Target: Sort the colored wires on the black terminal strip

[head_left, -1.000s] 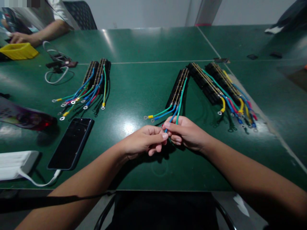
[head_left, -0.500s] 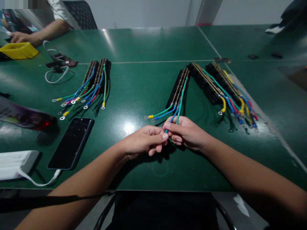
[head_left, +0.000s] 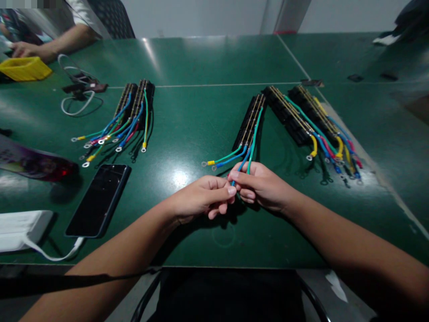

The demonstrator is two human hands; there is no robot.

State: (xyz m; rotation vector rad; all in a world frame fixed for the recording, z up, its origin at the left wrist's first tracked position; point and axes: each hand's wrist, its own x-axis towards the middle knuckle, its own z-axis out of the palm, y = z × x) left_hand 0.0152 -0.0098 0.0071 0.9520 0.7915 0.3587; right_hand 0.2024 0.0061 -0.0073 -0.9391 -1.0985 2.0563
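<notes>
Blue wire — in right hand

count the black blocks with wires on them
5: two at left, the far-left block and its neighbour; then the middle block, the next block to its right, and the far-right block.

**Workroom for electrical assembly**

This looks like a workshop. A broad green bench carries several black strips whose coloured wires end in ring lugs. A yellow tray sits at the far left near another person's arm, with a mesh-backed chair behind. A plain pale wall closes the far side.
</notes>
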